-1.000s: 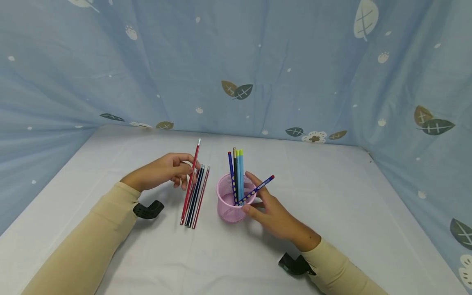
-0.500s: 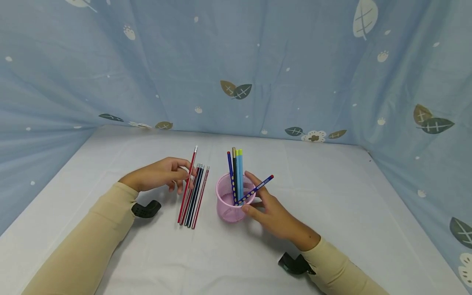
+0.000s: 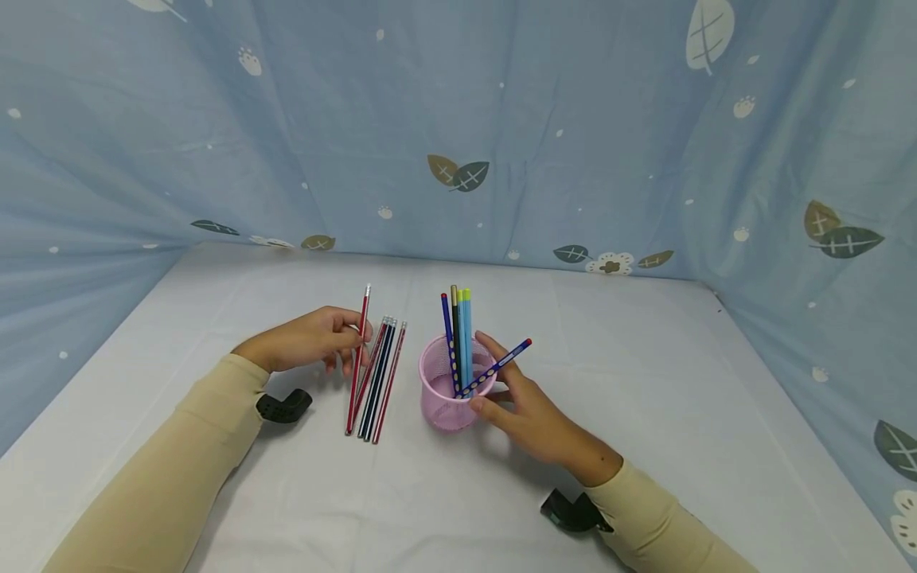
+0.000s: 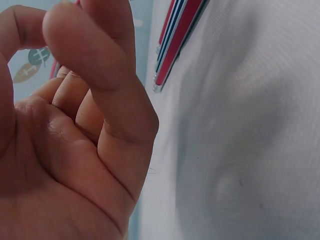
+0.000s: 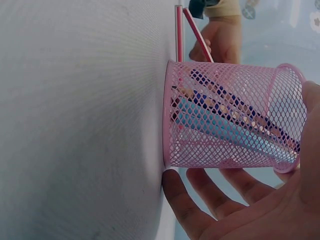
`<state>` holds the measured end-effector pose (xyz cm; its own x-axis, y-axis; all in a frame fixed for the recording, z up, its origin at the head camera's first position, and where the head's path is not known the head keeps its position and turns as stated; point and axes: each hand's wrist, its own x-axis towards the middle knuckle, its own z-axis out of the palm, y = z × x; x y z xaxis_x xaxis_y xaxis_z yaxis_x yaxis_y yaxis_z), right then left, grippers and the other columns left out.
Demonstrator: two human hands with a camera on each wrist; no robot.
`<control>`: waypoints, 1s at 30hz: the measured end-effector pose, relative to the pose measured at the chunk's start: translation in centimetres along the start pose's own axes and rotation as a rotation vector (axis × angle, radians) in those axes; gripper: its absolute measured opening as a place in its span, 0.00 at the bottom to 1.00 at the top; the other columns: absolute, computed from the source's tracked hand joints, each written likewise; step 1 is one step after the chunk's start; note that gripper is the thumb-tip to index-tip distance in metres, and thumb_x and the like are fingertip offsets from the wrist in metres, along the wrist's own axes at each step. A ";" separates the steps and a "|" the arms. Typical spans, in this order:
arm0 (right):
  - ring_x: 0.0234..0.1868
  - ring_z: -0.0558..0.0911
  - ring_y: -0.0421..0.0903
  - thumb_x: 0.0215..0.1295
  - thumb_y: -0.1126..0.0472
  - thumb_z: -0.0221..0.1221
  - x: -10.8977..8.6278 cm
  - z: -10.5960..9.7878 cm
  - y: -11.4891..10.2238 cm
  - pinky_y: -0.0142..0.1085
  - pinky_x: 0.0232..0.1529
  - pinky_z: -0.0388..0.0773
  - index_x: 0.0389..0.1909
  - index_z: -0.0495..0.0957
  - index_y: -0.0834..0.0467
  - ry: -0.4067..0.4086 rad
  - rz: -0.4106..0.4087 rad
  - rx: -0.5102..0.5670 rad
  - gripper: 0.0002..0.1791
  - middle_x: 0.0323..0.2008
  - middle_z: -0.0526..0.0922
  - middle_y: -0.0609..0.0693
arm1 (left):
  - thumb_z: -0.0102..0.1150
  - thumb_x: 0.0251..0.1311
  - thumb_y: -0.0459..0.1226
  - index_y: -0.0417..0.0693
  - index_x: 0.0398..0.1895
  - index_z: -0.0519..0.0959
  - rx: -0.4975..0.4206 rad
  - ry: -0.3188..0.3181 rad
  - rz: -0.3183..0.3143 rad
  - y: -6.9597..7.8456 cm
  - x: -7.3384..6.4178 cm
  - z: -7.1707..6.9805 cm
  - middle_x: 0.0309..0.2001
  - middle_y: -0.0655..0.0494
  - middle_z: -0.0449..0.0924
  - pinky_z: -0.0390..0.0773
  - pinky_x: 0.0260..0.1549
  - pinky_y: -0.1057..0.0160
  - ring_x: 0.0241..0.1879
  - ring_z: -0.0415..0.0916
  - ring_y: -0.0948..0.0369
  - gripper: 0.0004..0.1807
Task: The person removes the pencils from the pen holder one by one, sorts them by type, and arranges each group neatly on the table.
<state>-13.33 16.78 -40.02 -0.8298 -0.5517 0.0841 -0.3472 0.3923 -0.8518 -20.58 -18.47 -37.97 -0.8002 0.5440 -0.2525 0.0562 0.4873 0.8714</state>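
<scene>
My left hand (image 3: 315, 339) pinches a red pencil (image 3: 354, 390) with a pale upper end. The pencil is raised at its far end, its lower end near the table. Beside it on the right lie several striped pencils (image 3: 377, 386), red and dark blue, roughly side by side. In the left wrist view, the hand (image 4: 85, 135) mostly hides the held pencil. My right hand (image 3: 533, 422) holds a pink mesh pen cup (image 3: 446, 414) by its right side, thumb near the rim. Blue dotted pencils (image 3: 504, 362), light-blue ones (image 3: 466, 334) and a black one stand in the cup.
A white cloth (image 3: 430, 509) covers the table. Behind and at the sides hangs a blue curtain (image 3: 458, 95) with leaf prints. Each wrist carries a black device, one near the left sleeve (image 3: 285, 406), one by the right sleeve (image 3: 575, 512).
The left hand has shifted slightly left and lower with the red pencil, which now stands apart from the pencils on the table at its upper end. The right hand and cup have stayed put.
</scene>
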 end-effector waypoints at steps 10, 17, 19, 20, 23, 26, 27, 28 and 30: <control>0.64 0.77 0.60 0.72 0.52 0.59 0.0 0.0 0.1 0.55 0.62 0.77 0.80 0.41 0.38 -0.001 -0.008 0.007 0.45 0.74 0.63 0.58 | 0.42 0.69 0.32 0.37 0.49 0.73 -0.043 0.010 -0.040 -0.6 0.5 0.2 0.38 0.46 0.85 0.81 0.29 0.60 0.29 0.78 0.56 0.12; 0.65 0.76 0.60 0.72 0.51 0.59 0.0 0.0 0.1 0.56 0.62 0.76 0.78 0.42 0.30 0.000 -0.008 0.015 0.44 0.74 0.63 0.58 | 0.40 0.67 0.30 0.39 0.57 0.73 -0.061 0.036 -0.061 -1.0 0.3 -0.2 0.39 0.46 0.84 0.82 0.31 0.61 0.29 0.78 0.58 0.18; 0.65 0.76 0.60 0.72 0.51 0.59 0.0 0.0 0.1 0.56 0.62 0.76 0.78 0.42 0.31 -0.001 -0.007 0.016 0.44 0.74 0.63 0.57 | 0.41 0.67 0.30 0.40 0.60 0.71 -0.058 0.049 -0.070 -1.0 0.2 -0.4 0.38 0.45 0.84 0.82 0.31 0.61 0.28 0.78 0.59 0.20; 0.65 0.76 0.60 0.72 0.51 0.59 0.0 0.0 0.1 0.56 0.62 0.76 0.78 0.42 0.32 0.000 -0.006 0.015 0.44 0.74 0.63 0.57 | 0.42 0.67 0.30 0.40 0.62 0.71 -0.053 0.055 -0.077 -1.1 0.2 -0.4 0.38 0.45 0.84 0.82 0.31 0.62 0.28 0.78 0.59 0.21; 0.66 0.76 0.60 0.72 0.51 0.59 0.0 0.0 0.1 0.56 0.62 0.76 0.79 0.42 0.35 0.000 -0.006 0.011 0.44 0.74 0.63 0.57 | 0.42 0.66 0.30 0.41 0.64 0.68 -0.037 0.066 -0.100 -1.1 0.1 -0.5 0.38 0.46 0.85 0.82 0.30 0.62 0.27 0.78 0.59 0.22; 0.66 0.75 0.60 0.72 0.51 0.58 0.0 0.0 0.1 0.56 0.61 0.76 0.79 0.41 0.36 0.001 -0.005 0.008 0.44 0.74 0.63 0.57 | 0.43 0.66 0.30 0.42 0.65 0.67 -0.020 0.064 -0.122 -1.1 0.1 -0.5 0.37 0.46 0.86 0.82 0.28 0.62 0.27 0.79 0.59 0.23; 0.66 0.76 0.60 0.72 0.51 0.58 0.0 0.0 0.1 0.56 0.62 0.76 0.79 0.41 0.36 0.000 -0.003 0.007 0.44 0.74 0.63 0.57 | 0.43 0.67 0.30 0.42 0.66 0.66 -0.022 0.064 -0.128 -1.1 0.1 -0.4 0.37 0.47 0.86 0.82 0.28 0.62 0.27 0.79 0.59 0.23; 0.65 0.76 0.60 0.72 0.51 0.58 0.0 0.0 0.0 0.56 0.62 0.76 0.79 0.41 0.36 -0.001 0.000 0.007 0.44 0.74 0.63 0.57 | 0.43 0.67 0.31 0.42 0.66 0.66 -0.021 0.064 -0.134 -1.0 0.1 -0.4 0.37 0.47 0.86 0.82 0.28 0.61 0.27 0.79 0.58 0.23; 0.65 0.76 0.60 0.72 0.50 0.58 0.0 0.0 0.0 0.56 0.62 0.76 0.79 0.41 0.36 -0.003 0.003 0.007 0.44 0.74 0.63 0.57 | 0.43 0.67 0.31 0.41 0.67 0.65 -0.020 0.063 -0.140 -1.0 0.1 -0.3 0.37 0.47 0.86 0.82 0.27 0.61 0.27 0.79 0.58 0.24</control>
<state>-13.30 16.80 -40.02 -0.8299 -0.5522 0.0799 -0.3414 0.3894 -0.8555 -20.86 -19.14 -38.73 -0.8355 0.4272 -0.3457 -0.0700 0.5411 0.8380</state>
